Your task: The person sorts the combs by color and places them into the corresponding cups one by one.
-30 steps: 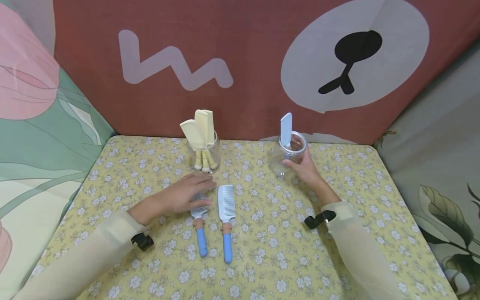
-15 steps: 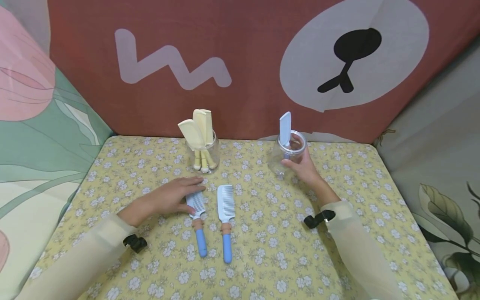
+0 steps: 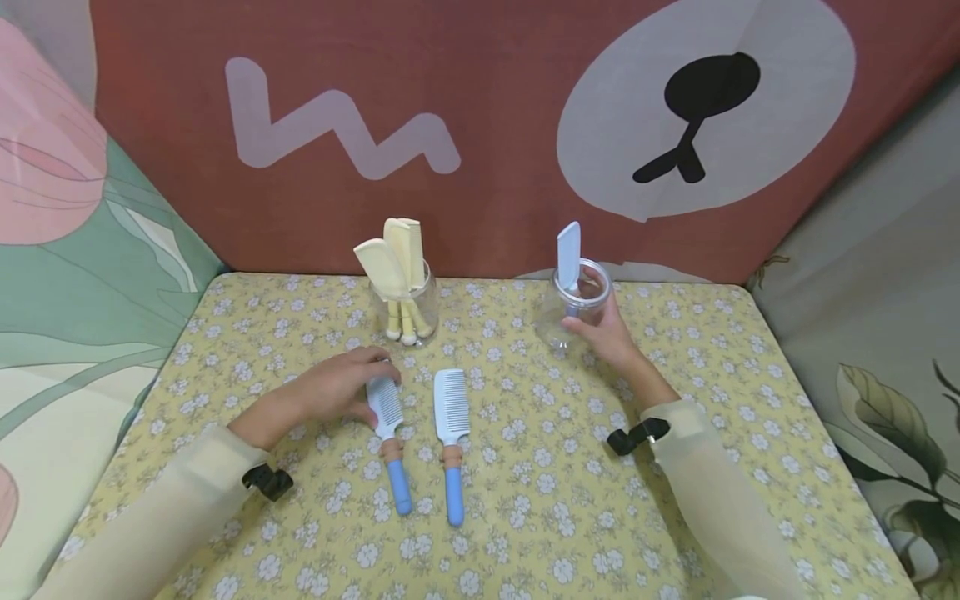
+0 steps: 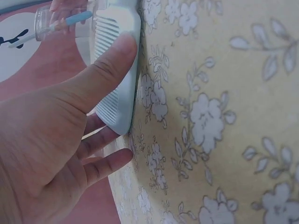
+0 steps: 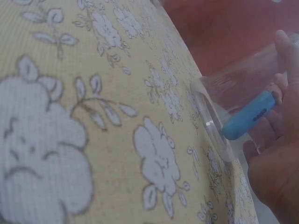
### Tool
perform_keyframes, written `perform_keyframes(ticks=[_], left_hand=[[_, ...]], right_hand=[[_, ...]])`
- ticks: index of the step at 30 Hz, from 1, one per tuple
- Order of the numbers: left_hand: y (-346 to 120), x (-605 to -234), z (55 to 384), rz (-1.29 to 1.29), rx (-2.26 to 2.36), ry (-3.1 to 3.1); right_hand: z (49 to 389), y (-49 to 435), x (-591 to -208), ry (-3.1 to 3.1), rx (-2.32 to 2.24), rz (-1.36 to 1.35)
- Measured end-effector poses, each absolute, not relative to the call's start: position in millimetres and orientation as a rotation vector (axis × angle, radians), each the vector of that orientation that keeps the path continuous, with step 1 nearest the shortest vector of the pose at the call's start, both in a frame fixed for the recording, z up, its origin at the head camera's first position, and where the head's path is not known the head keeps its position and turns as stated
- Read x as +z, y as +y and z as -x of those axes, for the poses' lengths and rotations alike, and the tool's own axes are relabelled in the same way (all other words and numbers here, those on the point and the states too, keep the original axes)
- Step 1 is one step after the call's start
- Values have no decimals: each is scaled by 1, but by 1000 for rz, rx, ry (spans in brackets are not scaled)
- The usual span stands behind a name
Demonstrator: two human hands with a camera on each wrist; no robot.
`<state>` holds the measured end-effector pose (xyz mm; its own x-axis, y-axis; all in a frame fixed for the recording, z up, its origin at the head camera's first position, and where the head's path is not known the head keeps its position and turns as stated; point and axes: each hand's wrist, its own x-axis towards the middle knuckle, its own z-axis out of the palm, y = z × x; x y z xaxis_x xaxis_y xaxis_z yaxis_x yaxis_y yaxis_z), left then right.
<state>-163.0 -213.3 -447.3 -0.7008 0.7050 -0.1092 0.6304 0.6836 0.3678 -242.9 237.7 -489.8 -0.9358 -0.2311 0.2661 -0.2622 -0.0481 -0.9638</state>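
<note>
Thumb on one edge and fingers at the other, my left hand (image 3: 330, 387) pinches the head of a blue comb (image 3: 386, 406). In the left wrist view the thumb (image 4: 112, 60) presses on the comb's pale head (image 4: 125, 93), close to the tablecloth. A second blue comb (image 3: 452, 408), with an orange collar and blue handle, lies parallel on its right. My right hand (image 3: 609, 333) grips a clear jar (image 3: 551, 325) from the right side. One blue comb (image 3: 568, 254) stands in that jar; its blue handle (image 5: 250, 115) shows through the wall in the right wrist view.
A second clear jar (image 3: 431, 308) at the back left holds several cream combs (image 3: 386, 267), heads up. The yellow floral tablecloth (image 3: 540, 517) ends at a reddish-brown backdrop (image 3: 502, 208). Printed fabric hangs at both sides.
My left hand has drawn back to the left and closed round the left comb's head, which has tilted slightly left. My right hand and its jar stay in place.
</note>
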Motion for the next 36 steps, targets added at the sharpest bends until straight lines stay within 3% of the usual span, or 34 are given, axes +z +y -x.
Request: perform_keyframes(ticks=[13,24,36], left_hand=[[-229,-430,170,-947,651,2567],[-237,-408,167,-923,1350,2160],[-207,-403,157,-769,1837,1860]], right_hand=[[242,237,-489,-2175,2177,-529],[243,237,-491,-2120,2219,-563],[244,238,-493,-2131,2197,-582]])
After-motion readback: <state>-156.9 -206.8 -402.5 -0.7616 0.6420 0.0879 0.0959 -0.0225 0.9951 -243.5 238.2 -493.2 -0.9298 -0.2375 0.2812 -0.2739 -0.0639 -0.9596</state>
